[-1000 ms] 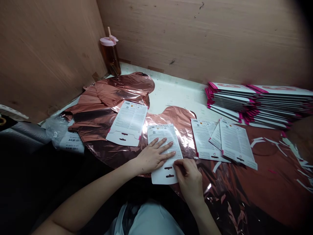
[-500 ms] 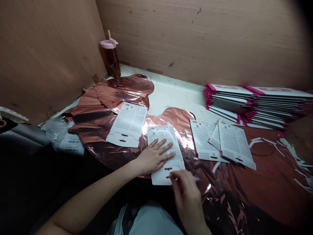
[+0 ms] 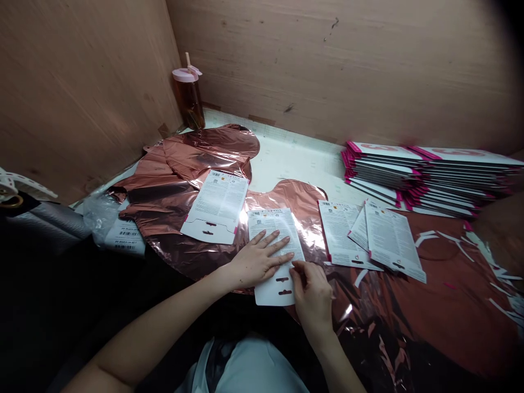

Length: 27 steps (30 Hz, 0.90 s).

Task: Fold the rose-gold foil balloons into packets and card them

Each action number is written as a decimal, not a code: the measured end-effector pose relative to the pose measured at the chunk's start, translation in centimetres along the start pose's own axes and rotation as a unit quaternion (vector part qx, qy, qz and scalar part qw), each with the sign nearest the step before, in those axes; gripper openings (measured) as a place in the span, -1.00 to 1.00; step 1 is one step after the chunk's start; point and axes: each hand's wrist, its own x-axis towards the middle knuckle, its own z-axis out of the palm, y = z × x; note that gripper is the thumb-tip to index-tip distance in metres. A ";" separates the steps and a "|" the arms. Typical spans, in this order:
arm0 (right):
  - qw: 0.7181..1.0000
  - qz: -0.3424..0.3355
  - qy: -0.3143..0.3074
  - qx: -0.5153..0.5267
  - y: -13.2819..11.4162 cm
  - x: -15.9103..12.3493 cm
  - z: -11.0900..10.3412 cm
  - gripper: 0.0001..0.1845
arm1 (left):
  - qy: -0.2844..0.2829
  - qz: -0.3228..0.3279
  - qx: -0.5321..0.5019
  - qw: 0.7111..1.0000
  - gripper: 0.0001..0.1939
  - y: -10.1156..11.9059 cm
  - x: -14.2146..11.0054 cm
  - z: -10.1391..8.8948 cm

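Note:
A white printed card packet (image 3: 272,221) with two hang slots in its lower flap lies on shiny rose-gold foil balloons (image 3: 172,234). My left hand (image 3: 262,259) is spread flat across the middle of this packet. At the packet's lower right edge, my right hand (image 3: 311,284) has its thumb and fingertips pinched together on the edge by the flap. What lies between those fingertips is partly hidden. Another card packet (image 3: 216,204), also with its printed side up, rests on the foil to the left. On the right, several overlapping packets (image 3: 395,240) lie fanned out.
Stacks of pink-edged packets (image 3: 413,172) stand at the back right. A lidded drink cup (image 3: 190,101) with a straw is in the far left corner. Thin white strips (image 3: 458,245) are scattered at the right. A clear plastic bag (image 3: 98,218) and wooden walls (image 3: 262,60) border the left and back.
My right hand has moved up and slightly away along the packet's right edge, from the lower slot to beside the upper one. My left hand stays flat on the packet.

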 end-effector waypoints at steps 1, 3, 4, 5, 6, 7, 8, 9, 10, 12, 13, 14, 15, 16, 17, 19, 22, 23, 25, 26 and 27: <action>1.000 -0.005 0.005 -0.015 -0.1 -0.3 0.3 -0.82 | -0.001 -0.001 0.001 1.000 -0.51 0.0 0.0 0.0; 0.999 -0.009 0.006 -0.040 -0.9 -1.8 0.8 -0.75 | -0.003 -0.003 0.000 1.000 -0.51 -0.1 0.0 0.1; 0.999 -0.025 -0.015 -0.031 -1.6 -2.9 0.9 -0.71 | -0.004 -0.003 -0.001 1.000 -0.51 -0.2 0.0 0.0; 0.997 -0.053 -0.054 -0.006 -2.5 -4.2 1.0 -0.68 | -0.004 -0.002 -0.003 1.000 -0.51 -0.4 0.1 0.0; 0.990 -0.090 -0.104 0.030 -3.4 -5.4 1.0 -0.67 | -0.003 0.002 -0.007 1.000 -0.51 -0.5 0.2 -0.1; 0.976 -0.132 -0.156 0.071 -4.3 -6.5 0.8 -0.70 | 0.000 0.008 -0.015 1.000 -0.50 -0.6 0.2 -0.2; 0.958 -0.170 -0.205 0.107 -5.1 -7.3 0.4 -0.74 | 0.006 0.014 -0.028 1.000 -0.52 -0.5 0.3 -0.4; 0.942 -0.195 -0.241 0.129 -5.6 -7.6 -0.2 -0.77 | 0.020 0.013 -0.043 0.999 -0.56 -0.3 0.3 -0.6; 0.938 -0.198 -0.254 0.130 -5.8 -7.4 -0.9 -0.78 | 0.039 0.000 -0.058 0.998 -0.65 0.1 0.1 -0.8; 0.956 -0.168 -0.218 0.097 -4.8 -5.8 -2.6 -0.80 | 0.083 -0.052 -0.081 0.992 -0.82 1.5 -0.6 -1.3; 0.966 -0.154 -0.192 0.076 -3.8 -4.7 -3.4 -0.81 | 0.098 -0.080 -0.089 0.988 -0.85 2.4 -1.3 -1.4; 0.972 -0.148 -0.172 0.059 -2.6 -3.6 -4.1 -0.79 | 0.106 -0.101 -0.096 0.985 -0.88 3.3 -2.0 -1.5; 0.973 -0.157 -0.163 0.050 -1.3 -2.5 -4.6 -0.75 | 0.106 -0.109 -0.102 0.983 -0.89 4.2 -2.9 -1.5; 0.968 -0.175 -0.173 0.047 -0.1 -1.7 -5.0 -0.72 | 0.107 -0.103 -0.107 0.983 -0.82 4.8 -3.8 -1.5; 0.960 -0.197 -0.194 0.043 0.8 -1.1 -5.1 -0.69 | 0.114 -0.088 -0.108 0.984 -0.75 5.3 -4.6 -1.4; 0.948 -0.227 -0.222 0.017 1.5 -0.5 -5.0 -0.68 | 0.147 -0.053 -0.108 0.982 -0.77 5.5 -5.9 -1.1; 0.943 -0.253 -0.212 -0.034 0.5 -0.4 -4.0 -0.81 | 0.191 -0.057 -0.137 0.970 -0.87 4.8 -6.4 -0.9; 0.944 -0.254 -0.208 -0.041 -0.1 -0.4 -3.7 -0.83 | 0.189 -0.074 -0.153 0.967 -0.84 4.5 -6.3 -1.0; 0.953 -0.230 -0.194 -0.037 -1.0 -0.2 -2.9 -0.83 | 0.174 -0.115 -0.176 0.962 -0.81 4.1 -5.7 -1.3; 0.962 -0.203 -0.180 -0.031 -1.2 -0.1 -2.5 -0.81 | 0.165 -0.139 -0.181 0.959 -0.83 3.9 -5.4 -1.5; 0.972 -0.168 -0.163 -0.022 -1.3 0.0 -2.1 -0.77 | 0.157 -0.170 -0.180 0.956 -0.86 3.8 -5.0 -1.8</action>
